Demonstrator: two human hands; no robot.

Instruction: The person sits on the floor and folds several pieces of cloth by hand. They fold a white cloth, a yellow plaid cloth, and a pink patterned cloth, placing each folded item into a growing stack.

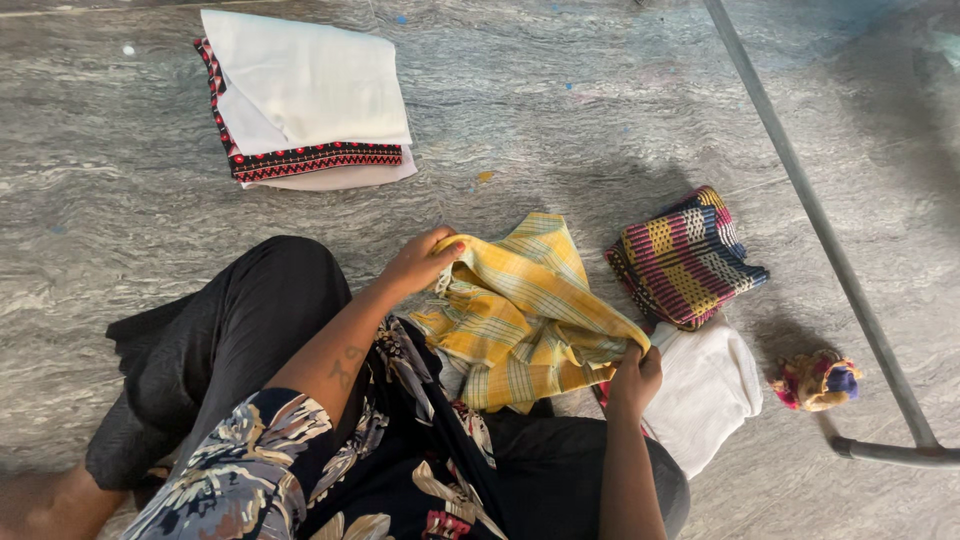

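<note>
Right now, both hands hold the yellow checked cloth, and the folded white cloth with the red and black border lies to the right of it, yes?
Not quite. In the head view, both hands, left hand and right hand, hold the yellow checked cloth, but the folded white cloth with the red and black border lies upper left of it.

Head camera – looks steeply down, close over lap, floor.

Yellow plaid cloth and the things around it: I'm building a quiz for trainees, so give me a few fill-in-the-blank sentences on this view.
1. Both hands, left hand and right hand, grip the ____ plaid cloth.
2. The folded white cloth far from the person has a black-and-____ patterned border.
3. The multicoloured striped cloth lies folded on the ____.
4. A metal ____ runs along the right side.

Missing words: yellow; red; floor; tube
</note>
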